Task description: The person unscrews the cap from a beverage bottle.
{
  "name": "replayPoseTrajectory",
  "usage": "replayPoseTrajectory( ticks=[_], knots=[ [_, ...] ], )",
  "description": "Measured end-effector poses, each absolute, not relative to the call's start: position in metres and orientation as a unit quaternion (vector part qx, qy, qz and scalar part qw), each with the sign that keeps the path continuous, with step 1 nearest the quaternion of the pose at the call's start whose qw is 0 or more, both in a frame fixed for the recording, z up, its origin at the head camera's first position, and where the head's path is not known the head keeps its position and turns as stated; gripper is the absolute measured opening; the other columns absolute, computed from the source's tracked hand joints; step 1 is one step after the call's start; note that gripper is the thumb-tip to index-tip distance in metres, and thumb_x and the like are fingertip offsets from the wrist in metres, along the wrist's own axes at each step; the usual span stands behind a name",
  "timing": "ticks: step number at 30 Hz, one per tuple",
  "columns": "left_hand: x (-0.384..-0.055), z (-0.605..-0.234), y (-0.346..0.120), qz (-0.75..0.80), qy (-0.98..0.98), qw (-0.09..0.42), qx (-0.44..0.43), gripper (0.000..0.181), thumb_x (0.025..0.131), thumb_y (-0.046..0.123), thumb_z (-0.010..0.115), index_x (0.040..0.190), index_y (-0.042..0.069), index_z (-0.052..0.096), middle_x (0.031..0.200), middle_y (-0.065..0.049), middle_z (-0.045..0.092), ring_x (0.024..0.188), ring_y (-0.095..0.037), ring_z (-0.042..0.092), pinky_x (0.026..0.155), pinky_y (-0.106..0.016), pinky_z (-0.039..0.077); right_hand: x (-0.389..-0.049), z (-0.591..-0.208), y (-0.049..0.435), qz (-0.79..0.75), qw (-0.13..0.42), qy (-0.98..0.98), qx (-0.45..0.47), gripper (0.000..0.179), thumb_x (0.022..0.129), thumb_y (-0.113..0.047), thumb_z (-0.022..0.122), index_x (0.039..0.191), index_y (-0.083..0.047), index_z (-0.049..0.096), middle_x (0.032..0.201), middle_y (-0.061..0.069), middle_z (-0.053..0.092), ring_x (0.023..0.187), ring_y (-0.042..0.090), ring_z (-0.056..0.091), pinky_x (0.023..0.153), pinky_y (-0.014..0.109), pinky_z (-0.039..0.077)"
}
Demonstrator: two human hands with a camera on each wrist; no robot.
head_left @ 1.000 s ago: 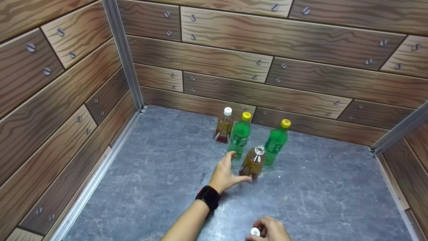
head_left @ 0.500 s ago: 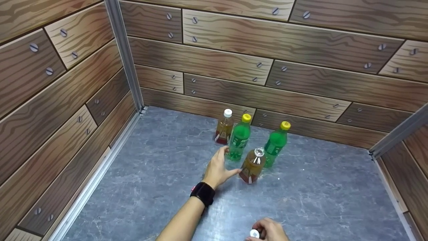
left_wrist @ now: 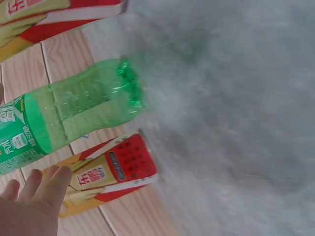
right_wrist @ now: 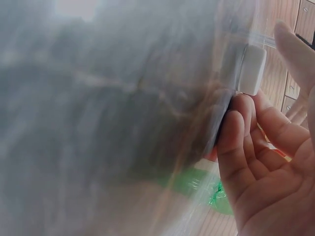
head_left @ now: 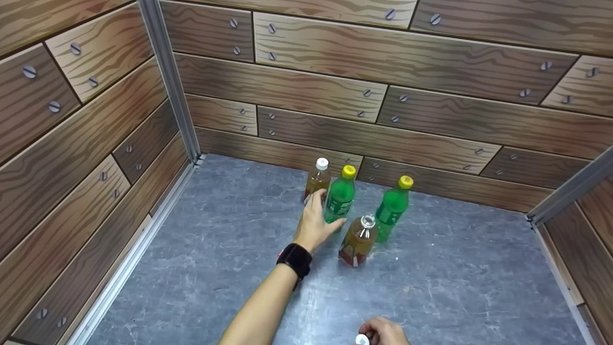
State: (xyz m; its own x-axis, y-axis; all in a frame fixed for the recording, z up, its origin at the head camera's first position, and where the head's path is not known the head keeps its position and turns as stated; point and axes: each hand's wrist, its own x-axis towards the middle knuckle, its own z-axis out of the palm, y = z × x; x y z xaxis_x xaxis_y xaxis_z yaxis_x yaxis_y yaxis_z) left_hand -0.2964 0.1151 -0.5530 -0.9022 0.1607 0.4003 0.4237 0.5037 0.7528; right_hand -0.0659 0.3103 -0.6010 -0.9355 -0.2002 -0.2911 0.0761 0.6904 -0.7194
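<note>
My left hand [head_left: 312, 225] reaches forward with spread fingers beside a green plastic bottle [head_left: 341, 196] with a yellow cap. In the left wrist view the fingers [left_wrist: 51, 187] are apart from that bottle, over a red and yellow carton-like label [left_wrist: 118, 169] of a tea bottle. That amber tea bottle [head_left: 317, 179], white-capped, stands behind the fingertips. An uncapped amber tea bottle [head_left: 357, 244] stands upright to the hand's right. Low in the head view, my right hand [head_left: 385, 331] has curled fingers around a white bottle cap [right_wrist: 253, 70] at the tabletop; the thumb's contact is unclear.
A second green bottle with a yellow cap [head_left: 392, 211] stands behind the uncapped one. The grey marbled tabletop [head_left: 459, 278] is bounded by wood-patterned walls [head_left: 306, 76] with metal corner strips.
My left hand has withdrawn from the uncapped tea bottle and moved left and forward to the nearer green bottle. My right hand and the white cap stay nearly in place.
</note>
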Motion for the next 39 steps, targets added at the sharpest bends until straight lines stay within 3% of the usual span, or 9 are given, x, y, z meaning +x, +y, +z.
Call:
replayPoseTrajectory(
  ticks=[7,14,19,24,30,35,39],
  knots=[
    [-0.309,-0.537,0.124,-0.48,-0.848,0.157,-0.163,0.093,0.075,0.038,0.094,0.146,0.002,0.045,0.141,-0.015,0.058,0.133,-0.03,0.058,0.115,-0.044,0.049,-0.065,-0.599,0.305,-0.397,0.166,0.901,-0.045,0.015,0.091,-0.019,0.078,0.096,-0.005,0.074,0.086,-0.002,0.062,0.068,0.002,0.052,0.061,0.022,0.046],
    [-0.312,-0.534,0.127,-0.492,-0.835,0.171,-0.177,0.079,0.081,0.027,0.091,0.142,0.004,0.048,0.134,-0.014,0.064,0.126,-0.03,0.064,0.108,-0.043,0.053,-0.063,-0.6,0.303,-0.382,0.122,0.913,-0.082,0.023,0.09,-0.029,0.08,0.094,-0.007,0.075,0.084,-0.005,0.061,0.067,-0.001,0.051,0.059,0.024,0.047],
    [-0.309,-0.535,0.125,-0.492,-0.835,0.174,-0.175,0.076,0.081,0.026,0.091,0.141,0.005,0.049,0.133,-0.014,0.064,0.125,-0.029,0.065,0.108,-0.043,0.054,-0.065,-0.592,0.3,-0.363,0.091,0.923,-0.09,0.033,0.089,-0.041,0.081,0.099,-0.011,0.076,0.09,-0.005,0.061,0.075,-0.002,0.055,0.063,0.025,0.05],
    [-0.302,-0.533,0.119,-0.491,-0.836,0.175,-0.175,0.079,0.081,0.027,0.091,0.143,0.003,0.049,0.136,-0.014,0.064,0.126,-0.03,0.064,0.109,-0.044,0.053,-0.068,-0.573,0.291,-0.353,0.012,0.934,-0.057,0.049,0.08,-0.05,0.087,0.111,-0.014,0.073,0.103,0.0,0.065,0.084,0.009,0.06,0.068,0.026,0.052],
    [-0.28,-0.529,0.104,-0.497,-0.827,0.189,-0.186,0.081,0.078,0.022,0.092,0.143,0.003,0.049,0.138,-0.016,0.063,0.127,-0.032,0.064,0.111,-0.046,0.052,-0.073,-0.551,0.286,-0.373,-0.094,0.923,-0.02,0.056,0.074,-0.041,0.094,0.119,-0.017,0.071,0.117,-0.003,0.067,0.104,0.025,0.069,0.083,0.038,0.063],
    [-0.242,-0.521,0.088,-0.487,-0.824,0.202,-0.209,0.081,0.076,0.017,0.092,0.144,0.004,0.049,0.141,-0.017,0.062,0.127,-0.032,0.065,0.109,-0.046,0.053,-0.077,-0.527,0.284,-0.38,-0.215,0.898,-0.057,0.06,0.067,-0.02,0.098,0.119,-0.009,0.071,0.118,-0.003,0.07,0.105,0.018,0.07,0.084,0.033,0.064],
    [-0.205,-0.514,0.079,-0.466,-0.823,0.221,-0.238,0.078,0.077,0.018,0.091,0.143,0.003,0.051,0.136,-0.016,0.065,0.12,-0.03,0.069,0.104,-0.043,0.057,-0.078,-0.497,0.281,-0.418,-0.248,0.871,-0.063,0.063,0.067,-0.011,0.097,0.123,-0.011,0.071,0.12,-0.006,0.07,0.105,0.008,0.069,0.089,0.022,0.06]
  ],
)
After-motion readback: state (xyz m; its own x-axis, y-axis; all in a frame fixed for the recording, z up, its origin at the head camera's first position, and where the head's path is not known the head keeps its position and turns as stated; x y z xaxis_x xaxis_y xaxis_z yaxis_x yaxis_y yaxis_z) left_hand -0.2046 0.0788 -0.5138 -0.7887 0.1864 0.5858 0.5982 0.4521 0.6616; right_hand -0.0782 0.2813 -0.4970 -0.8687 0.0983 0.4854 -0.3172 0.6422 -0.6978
